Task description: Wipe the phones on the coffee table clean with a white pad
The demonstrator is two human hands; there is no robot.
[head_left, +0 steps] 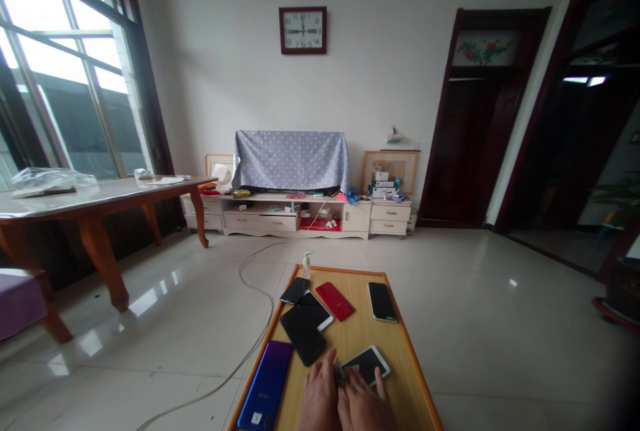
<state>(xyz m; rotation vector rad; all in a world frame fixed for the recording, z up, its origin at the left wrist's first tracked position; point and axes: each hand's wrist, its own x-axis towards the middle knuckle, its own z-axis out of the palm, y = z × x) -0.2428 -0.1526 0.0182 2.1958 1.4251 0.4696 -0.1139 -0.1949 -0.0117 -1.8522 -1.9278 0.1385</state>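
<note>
Nearest lie the two hands, side by side at the white phone point(367, 361), which rests screen up on the wooden counter point(354, 339). The right hand point(363, 399) spreads its fingers over the lower edge of this phone; I cannot make out whether they grasp it. The left hand point(319, 387) is just beside its left end, with fingers close together, and what they hold, if anything, is hidden. The white phone has a dark screen and a pale frame with rounded corners, and it lies at a slant.

To the left of the white phone there is a shiny phone point(265, 384), purple turning to blue, with a small white label. Also left, but closer, a black phone point(303, 336) partly covers a white-framed phone point(314, 307). Beyond the white phone are a red phone point(335, 301) and, more to the right, a dark-screened phone point(383, 301).

Farther beyond the white phone stands a clear bottle point(307, 268) with a pale green pump; its content is too small to tell. Far behind is a pale cabinet point(357, 217): one compartment contains a red cloth point(307, 224) with small white pieces point(331, 223) on it, and its drawers are closed.
</note>
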